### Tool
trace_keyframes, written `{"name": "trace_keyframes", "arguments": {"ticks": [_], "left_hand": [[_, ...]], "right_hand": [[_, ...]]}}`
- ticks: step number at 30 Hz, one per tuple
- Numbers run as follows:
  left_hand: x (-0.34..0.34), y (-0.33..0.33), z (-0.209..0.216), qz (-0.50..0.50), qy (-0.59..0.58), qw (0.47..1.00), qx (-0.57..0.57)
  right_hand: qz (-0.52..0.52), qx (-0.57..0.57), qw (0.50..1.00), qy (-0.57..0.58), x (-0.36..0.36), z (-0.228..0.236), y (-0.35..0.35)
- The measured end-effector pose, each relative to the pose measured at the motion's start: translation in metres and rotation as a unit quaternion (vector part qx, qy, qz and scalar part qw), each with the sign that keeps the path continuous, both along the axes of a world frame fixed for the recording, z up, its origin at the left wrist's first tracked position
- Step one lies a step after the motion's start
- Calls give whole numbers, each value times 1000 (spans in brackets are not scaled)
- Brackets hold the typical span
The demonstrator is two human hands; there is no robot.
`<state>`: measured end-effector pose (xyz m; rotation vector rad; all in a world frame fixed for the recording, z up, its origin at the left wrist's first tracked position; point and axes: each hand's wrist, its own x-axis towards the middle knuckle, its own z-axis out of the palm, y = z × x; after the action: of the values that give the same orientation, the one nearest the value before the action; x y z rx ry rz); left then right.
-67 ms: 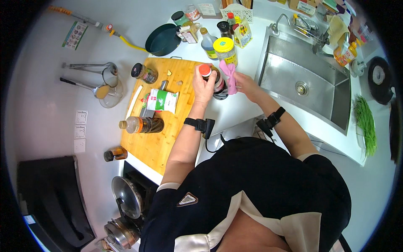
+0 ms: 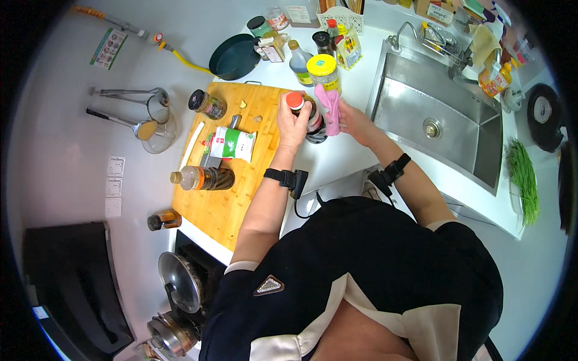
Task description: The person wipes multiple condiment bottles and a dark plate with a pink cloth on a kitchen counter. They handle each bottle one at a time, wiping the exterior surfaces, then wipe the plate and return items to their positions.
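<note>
- While the dark bottle [image 2: 315, 124] is at the upper middle of the frame, its long axis runs slantwise, from the red cap [image 2: 294, 100] at upper left to the base at lower right.
- The left hand [image 2: 292, 124] is the nearer one: it curls around the bottle's upper part from the left, thumb on the near side, far fingers mostly hidden.
- The right hand [image 2: 357, 125], on the bottle's right, pinches the edge of a pink cloth [image 2: 330, 109]; its exact finger spread I cannot tell.
- The cloth stands between bottle and right hand, overlapping the bottle's right side; whether they touch is unclear.
</note>
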<state>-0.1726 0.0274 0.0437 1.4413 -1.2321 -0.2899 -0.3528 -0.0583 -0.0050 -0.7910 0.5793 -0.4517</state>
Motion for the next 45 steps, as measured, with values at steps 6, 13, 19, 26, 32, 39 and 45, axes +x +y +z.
{"name": "trace_keyframes", "arguments": {"ticks": [6,13,19,26,32,39,45], "left_hand": [[-2,-2,-3,15,-6,1000,-5],[6,1,-6,-35,45,998,13],[17,0,-12,-91,70,993,25],[16,3,-4,-67,8,996,55],[18,5,-7,-58,-8,994,96],[11,14,18,-59,10,997,44],[-2,52,78,-38,-50,998,18]], "right_hand": [[32,0,997,-69,-8,20,0],[-30,-180,947,265,-17,38,-10],[-124,-537,834,22,31,67,22],[-165,-503,847,-36,63,52,39],[-150,-208,967,2,31,32,21],[-63,-186,980,28,-15,102,11],[48,-115,991,-49,-8,142,42]]}}
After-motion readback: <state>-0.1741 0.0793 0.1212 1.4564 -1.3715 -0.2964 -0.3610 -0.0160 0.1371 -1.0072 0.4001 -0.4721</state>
